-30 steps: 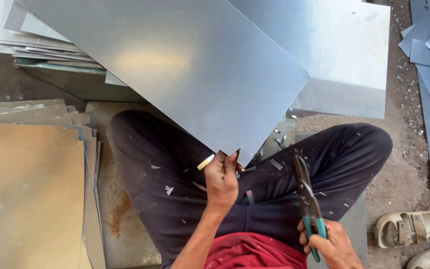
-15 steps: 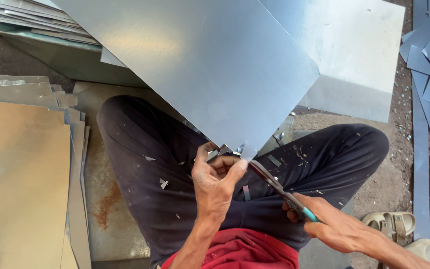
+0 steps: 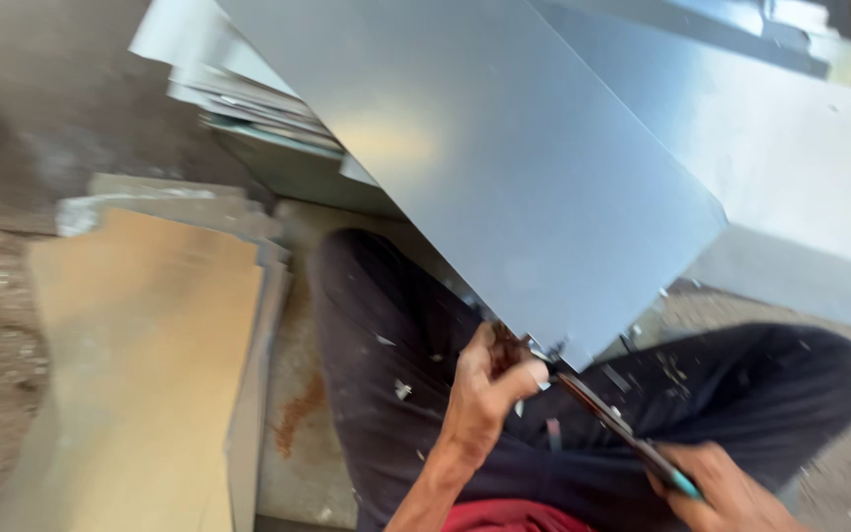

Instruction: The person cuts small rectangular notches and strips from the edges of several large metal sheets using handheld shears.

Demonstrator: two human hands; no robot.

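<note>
A large grey metal sheet (image 3: 485,167) slopes down toward my lap, its near corner just above my crossed legs in dark trousers. My left hand (image 3: 485,394) pinches that near corner of the sheet. My right hand (image 3: 716,488) grips the teal-tipped handles of metal snips (image 3: 608,419), whose blades reach up to the same corner beside my left thumb. Small metal offcuts lie scattered on my trousers.
A stack of tan and grey sheets (image 3: 150,355) lies on the floor at my left. More grey sheets (image 3: 238,79) are piled behind it, and a wide pale sheet (image 3: 810,187) lies to the right on the dirt floor.
My right hand swung the snips from resting on my leg up to the sheet's corner. My left hand closed on that corner. The view shifted, moving everything to the right.
</note>
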